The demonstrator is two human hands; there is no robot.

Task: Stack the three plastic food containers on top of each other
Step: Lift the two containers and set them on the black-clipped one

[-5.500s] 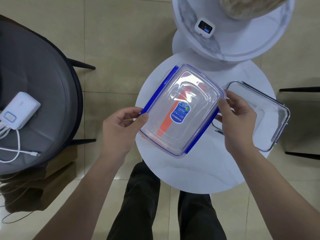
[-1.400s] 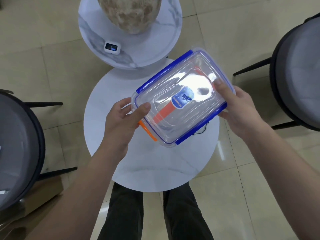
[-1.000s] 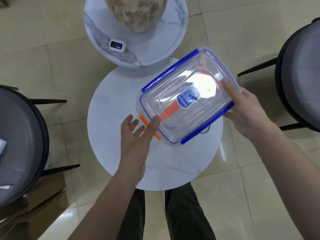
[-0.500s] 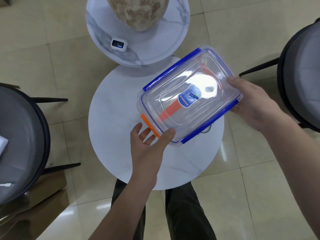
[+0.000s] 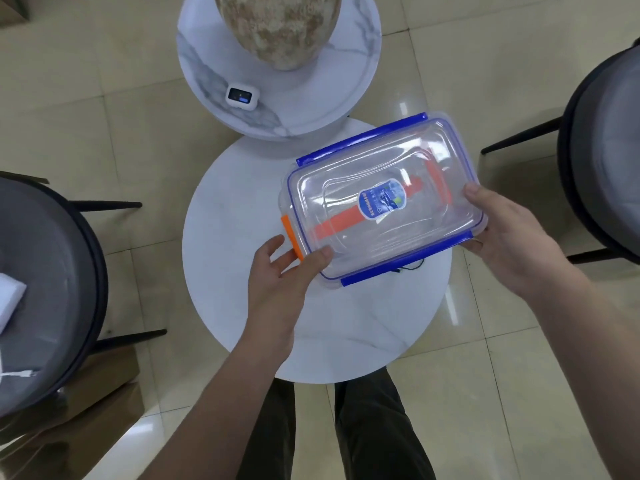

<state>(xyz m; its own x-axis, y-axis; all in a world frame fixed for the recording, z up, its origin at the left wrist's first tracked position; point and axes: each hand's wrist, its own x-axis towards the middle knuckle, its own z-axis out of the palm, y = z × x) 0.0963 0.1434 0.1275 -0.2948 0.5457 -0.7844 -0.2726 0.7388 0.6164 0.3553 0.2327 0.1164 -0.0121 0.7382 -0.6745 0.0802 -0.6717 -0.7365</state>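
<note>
A clear container with blue clips (image 5: 346,188) and a blue label tops a stack over the right part of the round white table (image 5: 242,209). Through it I see a second container's orange strip, and its orange clip (image 5: 291,233) sticks out at the left end. A thin black edge (image 5: 410,269) peeks out under the near side; the bottom container is otherwise hidden. My left hand (image 5: 277,282) is at the near left corner, thumb on the lid, fingers beside the orange clip. My right hand (image 5: 512,247) grips the right end, thumb on top.
A higher marble table (image 5: 207,64) behind carries a mottled vase (image 5: 277,26) and a small white device (image 5: 241,97). Grey round chairs stand to the left (image 5: 41,271) and right (image 5: 609,150). My legs are under the table's near edge.
My left hand left the stack's left end, moved to the near left corner and now has its thumb on the lid. The stack has turned slightly. My right hand stays on the right end.
</note>
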